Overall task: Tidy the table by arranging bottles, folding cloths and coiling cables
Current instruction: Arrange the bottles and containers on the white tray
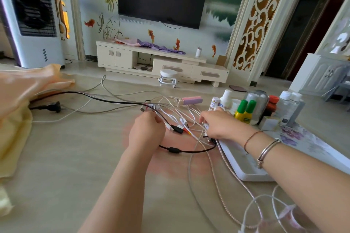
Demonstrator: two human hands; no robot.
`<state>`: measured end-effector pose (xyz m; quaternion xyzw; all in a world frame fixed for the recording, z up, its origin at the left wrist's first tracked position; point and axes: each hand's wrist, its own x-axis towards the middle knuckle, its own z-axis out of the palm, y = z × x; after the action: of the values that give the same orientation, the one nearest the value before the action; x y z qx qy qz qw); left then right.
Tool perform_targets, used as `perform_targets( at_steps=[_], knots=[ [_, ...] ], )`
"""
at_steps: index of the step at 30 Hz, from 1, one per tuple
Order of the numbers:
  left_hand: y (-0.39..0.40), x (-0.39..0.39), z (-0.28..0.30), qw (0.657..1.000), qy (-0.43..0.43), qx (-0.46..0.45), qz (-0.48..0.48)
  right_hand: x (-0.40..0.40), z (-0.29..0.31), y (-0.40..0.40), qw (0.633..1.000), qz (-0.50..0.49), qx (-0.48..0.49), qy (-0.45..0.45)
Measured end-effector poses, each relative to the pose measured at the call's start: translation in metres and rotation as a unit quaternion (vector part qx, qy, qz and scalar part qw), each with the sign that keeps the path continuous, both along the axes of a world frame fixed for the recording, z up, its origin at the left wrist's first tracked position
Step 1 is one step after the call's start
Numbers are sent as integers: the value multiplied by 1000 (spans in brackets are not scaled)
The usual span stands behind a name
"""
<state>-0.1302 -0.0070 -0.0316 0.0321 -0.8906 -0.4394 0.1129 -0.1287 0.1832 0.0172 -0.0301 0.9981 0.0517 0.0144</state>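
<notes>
white and black cables lie tangled mid-table, between our hands. our left hand pinches a black lead; our right hand rests curled in the white strands, its hold unclear. bottles stand clustered beyond the right hand, peach cloths far left.
</notes>
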Motion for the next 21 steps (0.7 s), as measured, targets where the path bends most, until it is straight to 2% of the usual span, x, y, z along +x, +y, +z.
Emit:
perform_targets(
  at_steps=[5, 8, 11, 14, 18, 21],
  knots=[
    [14, 10, 3, 999, 6, -43, -31, -3, -5, 4, 999, 15, 3, 48],
    [24, 15, 3, 997, 13, -65, -49, 1, -12, 13, 989, 13, -86, 119],
    [38, 22, 3, 994, 40, -68, -71, 16, -14, 30, 959, 32, -205, 192],
    [52, 26, 2, 992, 69, -48, -95, 34, -15, 57, 933, 35, -279, 227],
    [73, 29, 3, 991, 82, 33, -100, 45, -20, 112, 910, -49, -335, 238],
    [86, 31, 2, 991, 77, 59, -96, 48, -23, 141, 913, -101, -326, 223]
  ],
)
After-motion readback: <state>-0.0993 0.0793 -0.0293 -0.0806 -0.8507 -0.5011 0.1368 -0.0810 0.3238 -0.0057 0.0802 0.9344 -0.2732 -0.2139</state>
